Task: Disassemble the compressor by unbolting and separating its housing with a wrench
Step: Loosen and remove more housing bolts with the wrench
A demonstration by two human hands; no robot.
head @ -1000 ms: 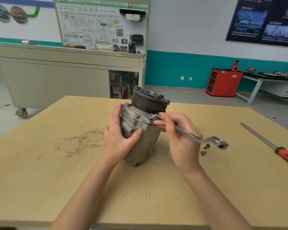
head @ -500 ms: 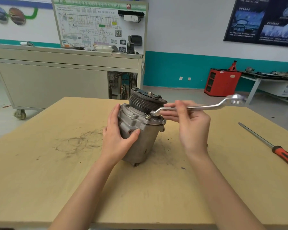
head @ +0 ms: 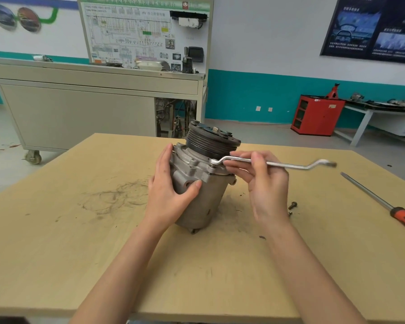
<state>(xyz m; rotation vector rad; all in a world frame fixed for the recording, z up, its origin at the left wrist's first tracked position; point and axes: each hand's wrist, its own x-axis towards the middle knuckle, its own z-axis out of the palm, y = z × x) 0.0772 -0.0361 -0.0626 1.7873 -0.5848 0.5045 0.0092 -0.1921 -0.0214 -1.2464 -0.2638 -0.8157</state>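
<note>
On table (head: 56, 253) | left grip (head: 168, 195) clasps compressor (head: 206, 206) | right grip (head: 267, 188) pinches wrench (head: 290, 164) | board (head: 145, 31): "HV"

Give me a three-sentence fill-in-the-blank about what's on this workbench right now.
The right hand holds a ____ by its shaft.
The left hand grips the upright ____.
Loose bolts lie on the ____ beside the right hand.
Missing: wrench; compressor; table.

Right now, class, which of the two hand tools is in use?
The silver wrench, held by the right hand on the compressor; the orange-handled screwdriver lies untouched.
</note>
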